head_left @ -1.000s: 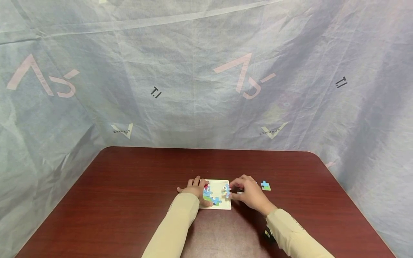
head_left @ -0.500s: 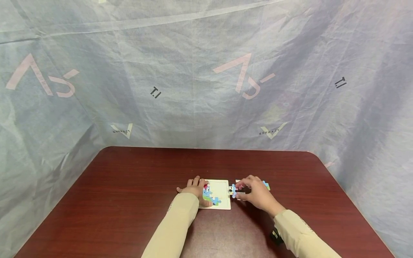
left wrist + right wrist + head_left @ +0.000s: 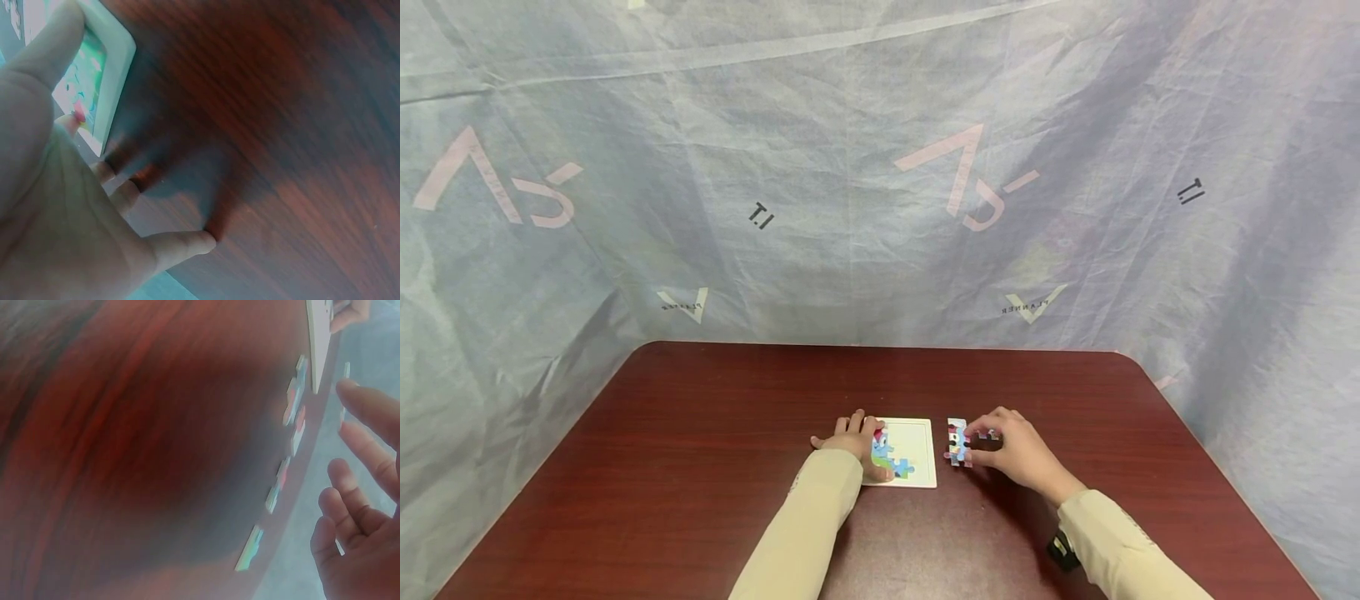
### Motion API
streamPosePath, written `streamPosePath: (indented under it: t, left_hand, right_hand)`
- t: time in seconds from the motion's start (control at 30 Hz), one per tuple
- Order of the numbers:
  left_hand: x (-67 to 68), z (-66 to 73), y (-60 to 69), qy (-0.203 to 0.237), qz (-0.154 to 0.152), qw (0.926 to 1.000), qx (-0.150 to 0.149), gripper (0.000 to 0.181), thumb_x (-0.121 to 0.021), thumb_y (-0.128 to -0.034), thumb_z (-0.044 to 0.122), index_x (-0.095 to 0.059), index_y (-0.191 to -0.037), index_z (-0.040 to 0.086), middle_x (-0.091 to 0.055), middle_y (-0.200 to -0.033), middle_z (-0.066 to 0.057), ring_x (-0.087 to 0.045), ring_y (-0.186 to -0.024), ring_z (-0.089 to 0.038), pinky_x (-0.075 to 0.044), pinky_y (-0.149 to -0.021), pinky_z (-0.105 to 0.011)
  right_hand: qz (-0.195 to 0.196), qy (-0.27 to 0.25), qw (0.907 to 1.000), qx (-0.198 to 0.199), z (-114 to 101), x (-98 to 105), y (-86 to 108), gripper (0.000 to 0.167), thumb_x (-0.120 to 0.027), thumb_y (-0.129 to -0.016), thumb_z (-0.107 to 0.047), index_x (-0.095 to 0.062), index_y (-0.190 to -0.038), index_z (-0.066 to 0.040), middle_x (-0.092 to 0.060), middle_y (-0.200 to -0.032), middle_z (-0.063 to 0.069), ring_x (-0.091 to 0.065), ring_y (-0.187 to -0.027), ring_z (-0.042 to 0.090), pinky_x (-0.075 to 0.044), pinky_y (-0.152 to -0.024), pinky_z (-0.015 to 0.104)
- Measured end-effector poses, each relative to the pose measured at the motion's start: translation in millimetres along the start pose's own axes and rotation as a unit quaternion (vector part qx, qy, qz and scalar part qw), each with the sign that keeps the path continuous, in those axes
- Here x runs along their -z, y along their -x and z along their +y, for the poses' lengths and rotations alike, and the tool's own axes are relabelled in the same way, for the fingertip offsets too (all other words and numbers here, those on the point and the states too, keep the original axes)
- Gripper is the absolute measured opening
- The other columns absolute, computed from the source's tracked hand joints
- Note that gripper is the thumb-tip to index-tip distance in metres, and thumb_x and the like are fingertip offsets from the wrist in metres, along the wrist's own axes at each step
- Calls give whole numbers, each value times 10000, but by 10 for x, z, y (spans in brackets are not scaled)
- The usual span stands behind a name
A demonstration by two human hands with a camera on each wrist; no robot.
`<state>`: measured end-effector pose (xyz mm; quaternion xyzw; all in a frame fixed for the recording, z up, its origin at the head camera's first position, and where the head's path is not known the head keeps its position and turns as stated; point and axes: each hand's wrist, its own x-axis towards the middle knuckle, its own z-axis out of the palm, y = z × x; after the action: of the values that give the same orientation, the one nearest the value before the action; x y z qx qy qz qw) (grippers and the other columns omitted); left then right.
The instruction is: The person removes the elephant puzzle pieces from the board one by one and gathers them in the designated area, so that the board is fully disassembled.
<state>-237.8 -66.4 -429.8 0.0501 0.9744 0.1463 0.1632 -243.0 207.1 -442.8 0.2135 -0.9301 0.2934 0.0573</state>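
Observation:
A pale, square jigsaw board lies on the table, with joined blue and green pieces along its left and lower side. My left hand rests over the board's left edge with its fingers spread, as the left wrist view also shows. My right hand pinches a blue-and-white jigsaw piece between thumb and index finger. In the right wrist view this jigsaw piece is seen edge-on, raised off the table. It hangs just right of the board, over loose pieces that it partly covers.
Several loose jigsaw pieces lie in a row on the dark red wooden table. One green-edged piece lies at the row's near end in the right wrist view. A grey printed cloth hangs behind the table.
My right hand has drawn the pinched jigsaw piece rightward, from above the board's right side to above the loose pieces. My left hand has stayed on the board.

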Motion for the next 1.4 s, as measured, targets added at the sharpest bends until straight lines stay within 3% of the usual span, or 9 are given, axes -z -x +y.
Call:
streamPosePath:
  t: [0.17, 0.53, 0.77, 0.97, 1.2, 1.4]
  left_hand:
    - [59, 25, 53, 98, -57, 9999, 12, 784, -853, -832, 383, -417, -1450, 176, -288, -1614, -132, -281, -1459, -337, -280, -1055, -771]
    - [-107, -87, -139, -19, -67, 10000, -32, 837, -843, -832, 420, -374, -1486, 190, -238, -1639, -130, -247, -1479, -348, -269, -1041, -791]
    - [17, -8, 20, 86, -46, 9999, -28, 823, -855, -827, 393, -390, -1465, 161, -271, -1618, -143, -268, -1466, -351, -272, -1049, -781]
    - [-98, -80, -112, -10, -86, 10000, -36, 844, -837, -832, 443, -373, -1496, 207, -229, -1646, -114, -235, -1489, -335, -256, -1052, -787]
    - [210, 127, 251, 155, -76, 9999, -12, 731, -833, -859, 330, -422, -1437, 153, -297, -1602, -149, -285, -1455, -356, -272, -1073, -756]
    - [165, 100, 209, 124, -68, 9999, -29, 742, -839, -852, 336, -418, -1436, 155, -301, -1599, -146, -288, -1453, -352, -283, -1068, -755]
  right_hand:
    - [-60, 29, 9999, -121, 68, 33, 51, 241, -879, -801, -213, -751, -997, -158, -632, -958, 16, -569, -931, 260, -487, -792, 424]
    - [-163, -20, 9994, -319, 171, 135, 158, 240, -869, -812, -216, -756, -1019, -169, -621, -959, 9, -568, -951, 264, -487, -807, 452]
    - [-257, -14, 9987, -431, 259, 150, 221, 233, -853, -833, -223, -756, -1038, -175, -616, -998, -1, -559, -980, 255, -480, -814, 458]
    - [-281, 32, 9984, -498, 303, 158, 262, 263, -859, -826, -237, -759, -1060, -172, -613, -987, -3, -548, -946, 238, -476, -799, 442]
    - [-264, 83, 9988, -411, 328, 159, 290, 250, -872, -808, -240, -755, -1022, -183, -612, -981, -9, -539, -940, 222, -460, -799, 431]
    - [-309, 87, 9986, -413, 347, 153, 298, 237, -868, -811, -228, -750, -1013, -188, -603, -967, -23, -534, -962, 228, -459, -816, 437]
